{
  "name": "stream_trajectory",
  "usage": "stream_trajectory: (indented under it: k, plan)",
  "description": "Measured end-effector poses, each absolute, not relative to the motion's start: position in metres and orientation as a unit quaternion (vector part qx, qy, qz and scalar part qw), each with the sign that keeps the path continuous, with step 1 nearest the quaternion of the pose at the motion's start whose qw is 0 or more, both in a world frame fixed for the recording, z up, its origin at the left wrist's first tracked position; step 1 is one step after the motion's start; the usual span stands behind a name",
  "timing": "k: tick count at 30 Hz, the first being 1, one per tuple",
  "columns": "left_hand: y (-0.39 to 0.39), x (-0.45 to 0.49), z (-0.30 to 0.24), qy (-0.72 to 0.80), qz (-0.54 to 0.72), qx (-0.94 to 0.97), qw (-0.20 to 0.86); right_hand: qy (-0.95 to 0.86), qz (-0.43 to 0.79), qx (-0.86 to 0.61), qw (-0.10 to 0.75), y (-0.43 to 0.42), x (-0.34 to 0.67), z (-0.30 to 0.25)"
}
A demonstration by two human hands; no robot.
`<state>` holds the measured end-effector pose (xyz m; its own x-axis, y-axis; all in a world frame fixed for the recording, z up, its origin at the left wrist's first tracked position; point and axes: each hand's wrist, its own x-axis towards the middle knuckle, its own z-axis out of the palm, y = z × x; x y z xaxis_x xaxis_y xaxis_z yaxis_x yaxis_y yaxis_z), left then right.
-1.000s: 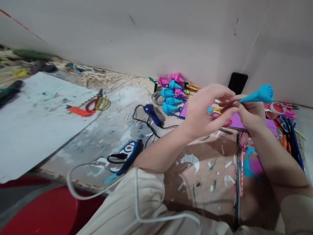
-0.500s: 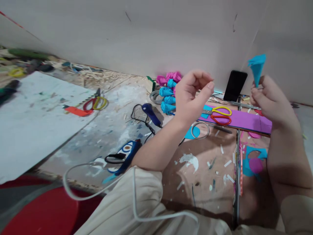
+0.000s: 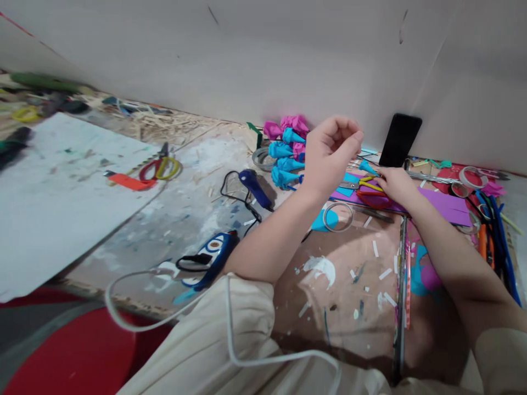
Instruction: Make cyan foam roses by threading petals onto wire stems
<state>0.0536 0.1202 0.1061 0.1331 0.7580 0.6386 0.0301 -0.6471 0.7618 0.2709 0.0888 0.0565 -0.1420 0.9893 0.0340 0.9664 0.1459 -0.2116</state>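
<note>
My left hand (image 3: 331, 156) is raised above the workbench, fingers curled and thumb tip meeting the index finger. Whatever is in that pinch, if anything, is too small to make out. Lower and to the right, my right hand (image 3: 393, 184) pinches the narrow end of a blue paper cone (image 3: 368, 167). Beneath this hand lie red-and-yellow-handled scissors (image 3: 368, 192) on a purple paper sheet (image 3: 447, 207). Blue paper flowers (image 3: 284, 164) and pink paper flowers (image 3: 293, 126) are bunched just left of my left hand.
A black phone (image 3: 400, 140) leans on the wall. A purple-blue glue gun (image 3: 255, 189) with a black cord lies left of my forearm. A tape roll (image 3: 338, 217), paper scraps and a white sheet (image 3: 82, 203) with other scissors (image 3: 160, 166) are on the bench.
My right hand has come down and left with the blue paper cone, from high near the wall to just above the scissors. My left hand has hardly moved.
</note>
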Motion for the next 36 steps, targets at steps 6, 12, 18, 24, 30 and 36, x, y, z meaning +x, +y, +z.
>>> stream_trajectory:
  k: [6, 12, 18, 24, 30, 36]
  plan:
    - [0.123, 0.056, 0.112, 0.306, 0.567, 0.672, 0.364, -0.725, 0.024, -0.684, 0.074, 0.092, 0.268, 0.039]
    - [0.128, 0.056, 0.116, 0.332, 0.532, 0.651, 0.428, -0.719, 0.008, -0.689, 0.091, 0.090, 0.266, 0.033]
    - [0.123, 0.047, 0.122, 0.309, 0.469, 0.700, 0.441, -0.730, -0.003, -0.672, 0.123, 0.087, 0.262, 0.038]
    - [0.103, 0.019, 0.105, 0.365, 0.382, 0.801, 0.281, -0.795, 0.119, -0.546, 0.236, 0.077, 0.237, 0.044]
    - [0.068, -0.039, 0.042, 0.433, 0.257, 0.850, 0.153, -0.886, 0.244, -0.346, 0.188, 0.054, 0.209, 0.043]
    - [0.038, -0.061, -0.001, 0.413, 0.257, 0.865, 0.120, -0.940, 0.161, -0.281, 0.106, 0.042, 0.204, 0.028]
